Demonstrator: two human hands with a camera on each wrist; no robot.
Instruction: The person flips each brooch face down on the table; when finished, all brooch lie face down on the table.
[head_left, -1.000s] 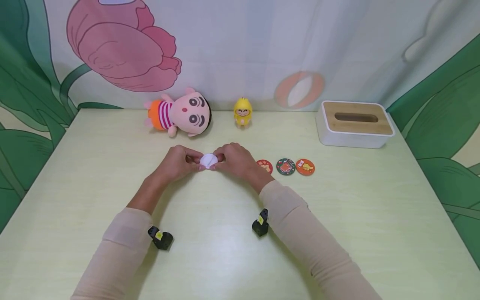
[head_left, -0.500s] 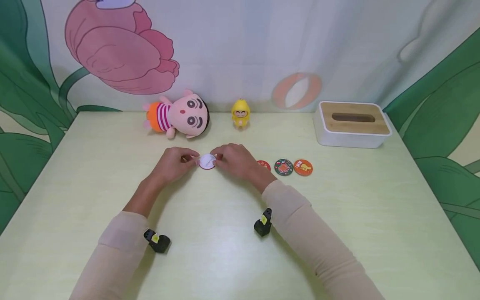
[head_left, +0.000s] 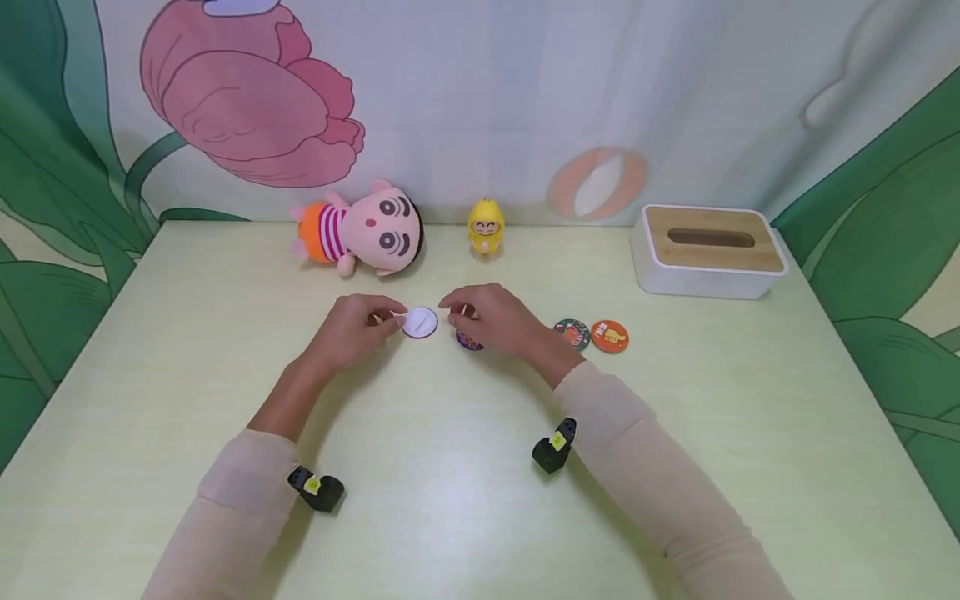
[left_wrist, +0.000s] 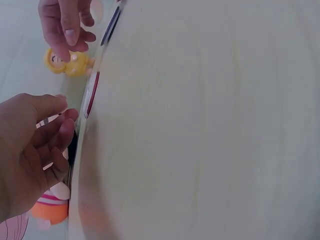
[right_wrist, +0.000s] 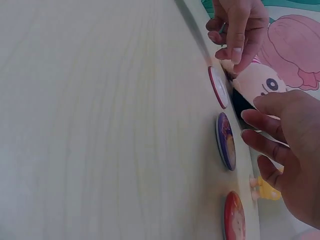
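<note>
Beside the purple disc [right_wrist: 226, 142], the white disc [head_left: 420, 323] looks light and stiff; pinch opposite edges. Left hand [head_left: 356, 328], right hand [head_left: 504, 319]: both empty, fingers apart.

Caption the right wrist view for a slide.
Right hand near white disc, purple disc and red disc; left hand beyond.

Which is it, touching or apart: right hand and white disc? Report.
Apart: the right wrist view shows a gap between the right hand and the white disc, the plush toy visible through it.
</note>
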